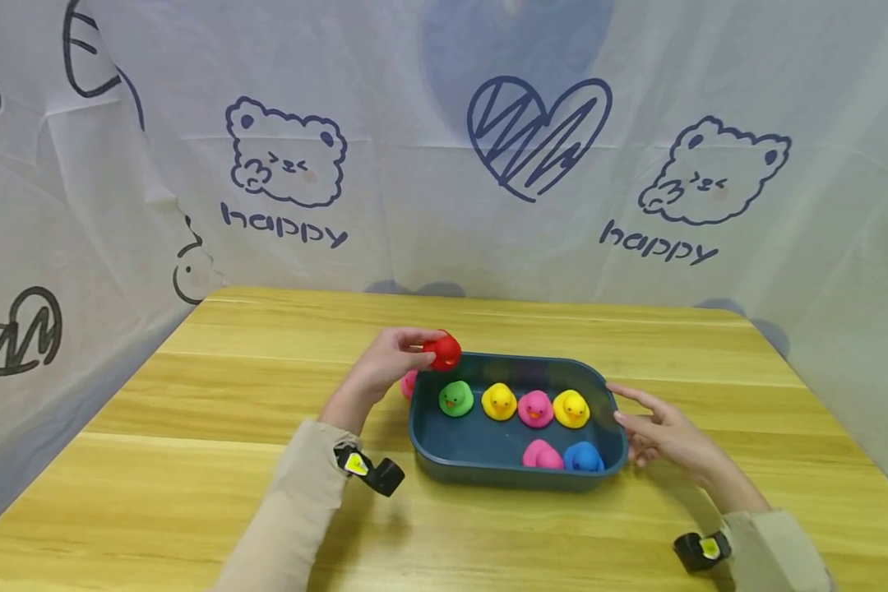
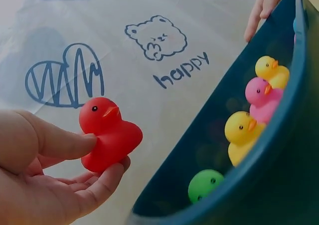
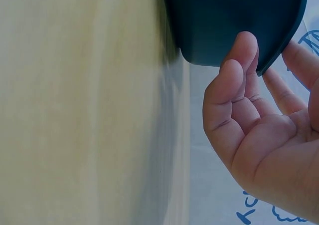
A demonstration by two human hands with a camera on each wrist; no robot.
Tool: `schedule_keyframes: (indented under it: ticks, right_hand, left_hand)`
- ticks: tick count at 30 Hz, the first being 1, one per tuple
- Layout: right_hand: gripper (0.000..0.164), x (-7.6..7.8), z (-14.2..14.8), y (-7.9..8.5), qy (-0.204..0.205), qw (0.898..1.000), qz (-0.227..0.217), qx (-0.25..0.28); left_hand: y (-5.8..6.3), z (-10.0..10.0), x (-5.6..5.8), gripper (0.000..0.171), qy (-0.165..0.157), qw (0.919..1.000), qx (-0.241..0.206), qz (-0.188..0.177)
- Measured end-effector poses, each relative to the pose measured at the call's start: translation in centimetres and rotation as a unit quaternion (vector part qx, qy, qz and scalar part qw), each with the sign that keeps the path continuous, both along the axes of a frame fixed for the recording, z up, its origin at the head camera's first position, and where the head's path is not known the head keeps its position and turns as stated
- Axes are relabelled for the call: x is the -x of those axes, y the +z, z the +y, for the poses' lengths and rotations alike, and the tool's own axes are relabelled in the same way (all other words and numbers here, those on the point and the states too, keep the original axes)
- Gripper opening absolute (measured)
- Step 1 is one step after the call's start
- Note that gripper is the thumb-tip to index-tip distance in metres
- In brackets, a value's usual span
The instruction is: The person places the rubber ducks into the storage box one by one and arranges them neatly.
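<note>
My left hand (image 1: 385,362) pinches a red rubber duck (image 1: 444,352) between thumb and fingers, at the back left corner of a dark blue-green tub (image 1: 488,474). In the left wrist view the red duck (image 2: 109,135) faces the tub, with the thumb on its near side. A green duck (image 1: 455,400) sits in the tub closest to this hand. At the tub's right end, my right hand (image 1: 666,432) has its index finger and thumb at the rim. Seen from the right wrist, the other fingers (image 3: 224,90) bend loosely beside the tub's outer wall.
Two yellow ducks with a pink duck (image 1: 536,409) between them continue the row inside the tub. Another pink duck (image 1: 543,455) and a blue duck (image 1: 583,457) lie by its front wall. Outside the left end, a pink duck (image 1: 409,385) is partly hidden on the wooden table (image 1: 155,460).
</note>
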State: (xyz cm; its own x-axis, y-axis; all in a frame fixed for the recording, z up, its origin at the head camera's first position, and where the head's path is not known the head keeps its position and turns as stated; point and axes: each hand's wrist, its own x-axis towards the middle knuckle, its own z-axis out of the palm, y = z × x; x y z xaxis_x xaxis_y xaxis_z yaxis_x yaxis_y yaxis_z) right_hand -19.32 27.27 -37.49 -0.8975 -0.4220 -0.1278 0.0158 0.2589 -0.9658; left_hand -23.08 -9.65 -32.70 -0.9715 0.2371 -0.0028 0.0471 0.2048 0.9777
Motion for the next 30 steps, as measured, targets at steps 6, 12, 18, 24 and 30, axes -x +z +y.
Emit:
schedule_keyframes:
  ticks: [6,12,18,24,30]
  right_hand:
    - [0.057,0.0,0.0,0.0,-0.002,1.0,-0.001,0.002]
    - [0.058,-0.1,0.0,0.0,-0.002,1.0,-0.002,-0.002]
    - [0.057,0.0,-0.1,0.0,-0.002,1.0,-0.002,-0.001]
    - [0.055,0.0,0.0,-0.1,-0.001,1.0,0.0,0.005]
    - [0.055,0.1,0.0,-0.2,0.001,1.0,0.002,0.01]
  left_hand:
    - [0.1,1.4,-0.2,0.031,-0.017,0.9997,-0.017,0.005]
    - [-0.1,2.7,-0.5,0.031,-0.037,0.999,-0.026,-0.004]
    - [-0.4,3.5,-0.7,0.03,-0.059,0.9979,-0.026,-0.01]
    - [-1.0,4.0,-0.7,0.031,-0.099,0.9945,-0.034,-0.01]
    - [-1.4,4.2,-0.8,0.031,-0.136,0.9888,-0.036,-0.048]
